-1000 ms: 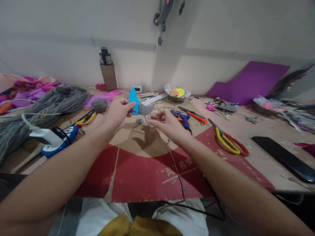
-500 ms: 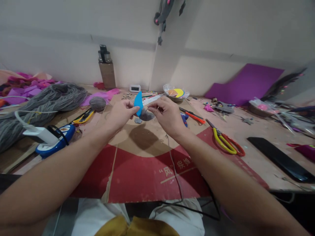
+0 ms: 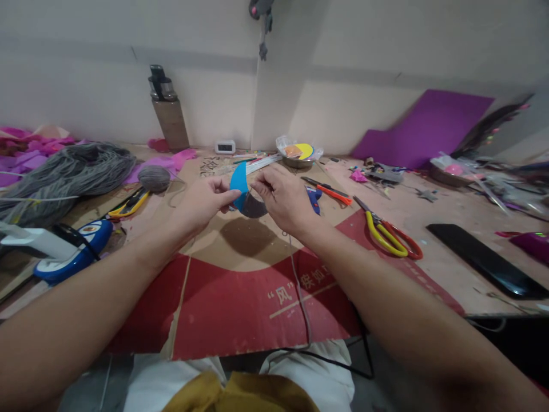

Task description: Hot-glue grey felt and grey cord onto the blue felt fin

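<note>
Above the cardboard, my left hand [image 3: 209,197] pinches a blue crescent-shaped piece [image 3: 238,183] between thumb and fingers. A dark grey rounded piece [image 3: 256,208] hangs right beside the crescent, overlapping its lower edge. My right hand [image 3: 281,194] is closed, its thumb and fingertips pressed together at the top of the grey piece. The fingers partly hide where the two pieces meet, so I cannot tell if they are joined. Behind the hands lies a bundle of thin white sticks [image 3: 261,163].
Red-and-brown cardboard [image 3: 223,309] covers the table's front. On the right lie scissors [image 3: 386,232], an orange-handled cutter [image 3: 334,193], a blue glue gun [image 3: 315,200] and a black phone [image 3: 484,257]. To the left are grey yarn [image 3: 86,171], a yarn ball [image 3: 153,178], a yellow cutter [image 3: 128,206] and a blue-white power strip [image 3: 77,252].
The view has shifted slightly. The blue crescent has turned and now curves down alongside the grey piece, with my right fingers closer to it. Both hands keep their pinch.
</note>
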Available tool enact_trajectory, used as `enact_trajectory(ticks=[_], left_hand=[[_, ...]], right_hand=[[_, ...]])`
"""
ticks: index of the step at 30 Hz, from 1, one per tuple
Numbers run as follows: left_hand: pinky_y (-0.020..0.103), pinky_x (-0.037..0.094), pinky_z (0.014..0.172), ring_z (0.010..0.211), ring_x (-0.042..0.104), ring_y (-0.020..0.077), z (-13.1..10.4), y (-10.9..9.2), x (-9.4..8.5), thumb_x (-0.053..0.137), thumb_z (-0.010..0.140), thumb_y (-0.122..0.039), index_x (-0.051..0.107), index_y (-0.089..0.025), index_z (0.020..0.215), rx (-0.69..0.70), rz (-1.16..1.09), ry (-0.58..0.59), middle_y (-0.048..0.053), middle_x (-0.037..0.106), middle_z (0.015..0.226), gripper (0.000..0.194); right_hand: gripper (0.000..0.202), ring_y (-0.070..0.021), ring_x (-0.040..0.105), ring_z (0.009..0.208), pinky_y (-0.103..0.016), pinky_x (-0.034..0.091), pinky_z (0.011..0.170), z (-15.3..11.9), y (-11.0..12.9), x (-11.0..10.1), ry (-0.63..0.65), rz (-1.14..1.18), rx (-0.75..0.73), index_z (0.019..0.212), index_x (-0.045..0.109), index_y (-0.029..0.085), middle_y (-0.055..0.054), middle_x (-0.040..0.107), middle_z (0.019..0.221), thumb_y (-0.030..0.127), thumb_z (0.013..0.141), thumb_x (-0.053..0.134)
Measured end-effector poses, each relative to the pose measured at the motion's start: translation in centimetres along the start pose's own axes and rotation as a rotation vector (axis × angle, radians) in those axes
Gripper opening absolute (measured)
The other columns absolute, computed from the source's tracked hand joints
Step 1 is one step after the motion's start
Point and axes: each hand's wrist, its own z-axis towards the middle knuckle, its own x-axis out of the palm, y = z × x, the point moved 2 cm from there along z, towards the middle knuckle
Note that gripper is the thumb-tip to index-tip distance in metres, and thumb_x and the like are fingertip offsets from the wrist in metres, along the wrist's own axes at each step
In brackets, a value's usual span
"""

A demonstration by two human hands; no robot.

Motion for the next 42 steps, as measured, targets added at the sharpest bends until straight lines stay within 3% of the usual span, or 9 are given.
enact_trajectory(ticks=[16, 23, 28, 35, 42], left_hand=[[0.022, 0.034, 0.049, 0.049, 0.046, 0.0079, -0.2, 0.1, 0.5, 0.072, 0.072, -0.029, 0.057, -0.017, 0.063, -0.048, -0.182, 0.146, -0.002, 0.054, 0.056, 0.022], [0.021, 0.036, 0.050, 0.051, 0.047, 0.0074, -0.3, -0.3, 0.7, 0.074, 0.071, -0.027, 0.057, -0.015, 0.066, -0.071, -0.299, 0.191, -0.002, 0.055, 0.060, 0.021], [0.020, 0.035, 0.049, 0.051, 0.046, 0.0069, -0.1, -0.3, 0.7, 0.077, 0.069, -0.027, 0.059, -0.014, 0.069, -0.081, -0.402, 0.229, -0.001, 0.055, 0.061, 0.021], [0.022, 0.039, 0.054, 0.058, 0.051, 0.0089, -0.2, 0.0, 0.9, 0.079, 0.070, -0.028, 0.064, -0.014, 0.078, -0.116, -0.525, 0.325, 0.001, 0.059, 0.069, 0.022], [0.022, 0.044, 0.058, 0.062, 0.054, 0.0102, -0.3, 0.0, 1.1, 0.079, 0.070, -0.027, 0.064, -0.014, 0.079, -0.161, -0.694, 0.329, 0.001, 0.060, 0.071, 0.022]], right_hand=[[0.027, -0.0144, 0.045, 0.071, -0.029, 0.033, 0.068, 0.0, -1.1, 0.1, -0.047, 0.074, 0.060, 0.070, 0.049, 0.020, -0.001, 0.053, 0.074, 0.034, 0.094, 0.051], [0.024, -0.0118, 0.042, 0.065, -0.028, 0.030, 0.064, 0.1, -1.3, 0.0, -0.073, 0.209, 0.118, 0.068, 0.049, 0.019, 0.002, 0.049, 0.066, 0.028, 0.089, 0.056], [0.023, -0.0096, 0.041, 0.060, -0.026, 0.032, 0.059, 0.3, -1.8, 0.0, 0.035, 0.509, 0.316, 0.068, 0.053, 0.018, 0.004, 0.047, 0.063, 0.033, 0.084, 0.060], [0.035, -0.0067, 0.025, 0.050, -0.024, 0.018, 0.049, -0.1, -1.9, 0.0, 0.366, 1.009, 0.529, 0.062, 0.047, 0.019, 0.008, 0.035, 0.054, 0.043, 0.076, 0.068], [0.040, -0.0071, 0.037, 0.052, -0.022, 0.027, 0.050, -0.3, -1.6, 0.8, 0.377, 1.220, 0.593, 0.065, 0.049, 0.020, 0.006, 0.044, 0.059, 0.049, 0.067, 0.076]])
